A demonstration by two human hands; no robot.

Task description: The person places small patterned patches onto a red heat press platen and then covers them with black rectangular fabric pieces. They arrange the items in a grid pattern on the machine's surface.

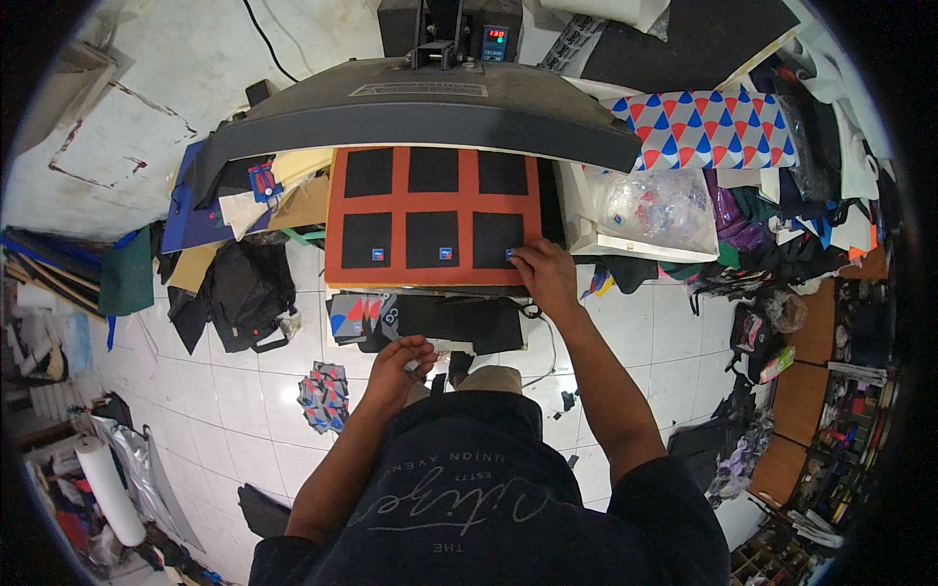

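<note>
Under a raised heat press (410,125), a red-orange sheet (400,195) bears several black fabric squares in two rows. My right hand (549,280) pinches a small blue label (509,254) at the lower right corner of the near right square (496,230); the fingertips partly cover it. Similar small labels lie on the near middle square (446,253) and the near left square (378,255). Close to my waist, my left hand (399,369) is held with curled fingers around something pale and small that I cannot make out.
Dark and patterned fabric pieces (430,320) lie just below the press bed. A white box (640,244) with a clear plastic bag stands to the right. At left are a black bag (249,293) and a stack of patterned pieces (323,396) on the tiled floor.
</note>
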